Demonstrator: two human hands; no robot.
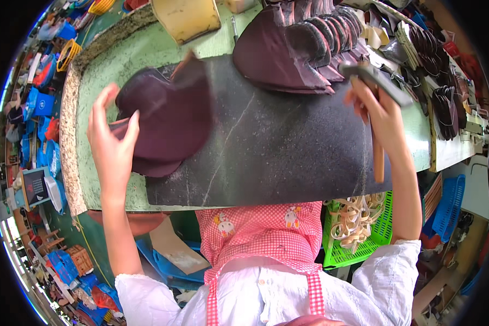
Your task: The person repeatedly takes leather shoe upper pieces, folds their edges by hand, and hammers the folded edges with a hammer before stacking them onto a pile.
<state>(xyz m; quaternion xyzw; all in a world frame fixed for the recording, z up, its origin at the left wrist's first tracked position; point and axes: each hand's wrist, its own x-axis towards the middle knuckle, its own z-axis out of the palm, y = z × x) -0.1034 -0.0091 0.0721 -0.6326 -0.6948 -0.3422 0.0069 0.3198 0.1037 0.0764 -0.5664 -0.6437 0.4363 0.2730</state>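
Observation:
My left hand (pixel 112 133) is closed on the left edge of a dark maroon leather piece (pixel 174 119), thumb on top. The piece is slightly blurred and lies over the left part of a black slab (pixel 288 146). At the right, my right hand (pixel 379 108) grips a hammer (pixel 378 155) by its wooden handle, with the grey head raised above the slab's far right corner. Beyond the slab's far edge rests a fanned stack of similar maroon leather pieces (pixel 277 49), with curved dark, padded-looking parts among them.
A yellowish block (pixel 187 19) stands at the back of the green worktable (pixel 100 70), beside a thin metal tool (pixel 234 28). Below the right edge hangs a green basket (pixel 358 252) of pale strips. Dark shoe parts (pixel 445 108) lie on the right side.

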